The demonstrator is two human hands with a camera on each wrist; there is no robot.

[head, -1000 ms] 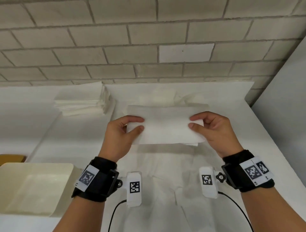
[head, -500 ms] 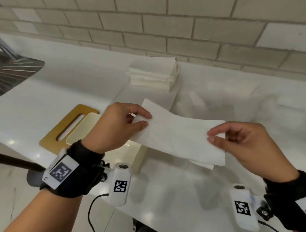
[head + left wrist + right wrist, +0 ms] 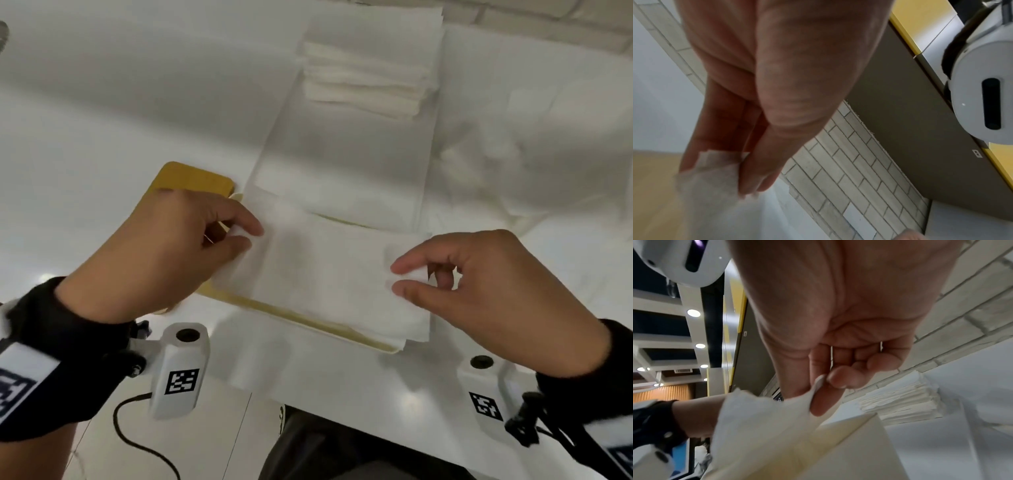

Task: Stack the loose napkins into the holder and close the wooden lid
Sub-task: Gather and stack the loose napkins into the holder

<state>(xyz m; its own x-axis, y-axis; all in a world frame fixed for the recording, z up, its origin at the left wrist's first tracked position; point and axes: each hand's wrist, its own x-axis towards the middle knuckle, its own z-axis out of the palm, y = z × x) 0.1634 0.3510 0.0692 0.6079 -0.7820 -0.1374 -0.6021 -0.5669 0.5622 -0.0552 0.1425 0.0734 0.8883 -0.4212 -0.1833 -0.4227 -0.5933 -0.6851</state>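
— What's on the left?
— The left hand [image 3: 161, 253] pinches the napkin [image 3: 329, 274] over the cream holder [image 3: 363, 337]; the wooden lid [image 3: 191, 180] lies behind.
— Right?
— The right hand [image 3: 496, 294] pinches the other end.

The napkin [image 3: 329, 274] covers nearly the whole holder [image 3: 308, 323], so what's inside is hidden, and the left hand [image 3: 161, 253] blocks most of the wooden lid [image 3: 191, 180].
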